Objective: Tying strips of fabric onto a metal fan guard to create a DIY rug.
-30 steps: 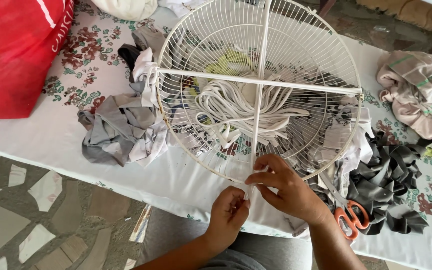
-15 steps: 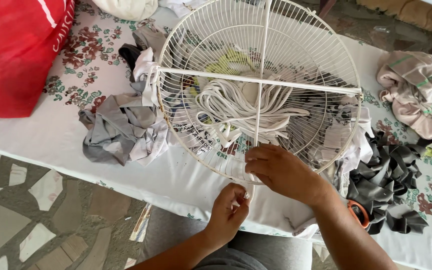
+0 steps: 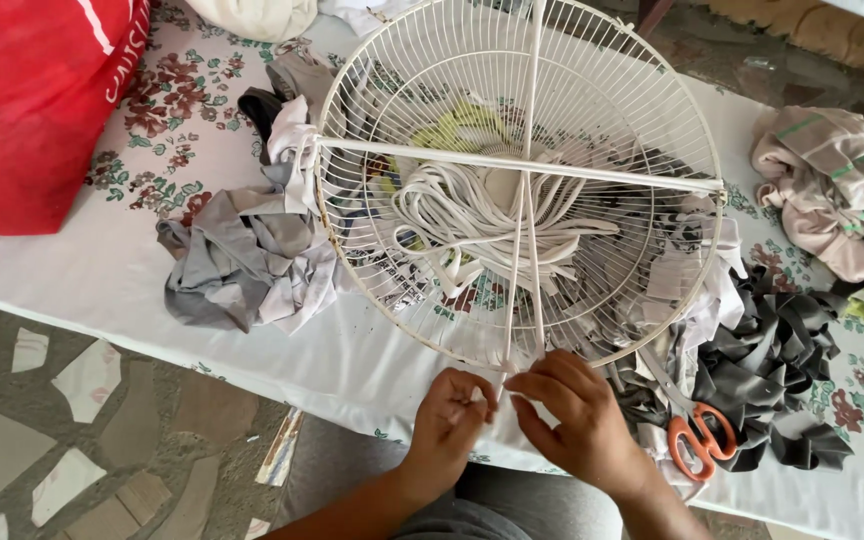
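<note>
From my remote seat I judge the risk is the thin white strip [image 3: 508, 375] slipping loose, since only fingertips pinch it at the lower rim of the white wire fan guard [image 3: 522, 180], frame centre. My left hand [image 3: 449, 412] is curled nearly closed on it; my right hand [image 3: 574, 415] pinches it too. Soft grey cloth scraps [image 3: 242, 260] lie left, orange-handled scissors [image 3: 700, 440] lower right.

Floral tablecloth [image 3: 167, 135] covers the table; grey stone-patterned floor [image 3: 72, 440] below, in daylight.
</note>
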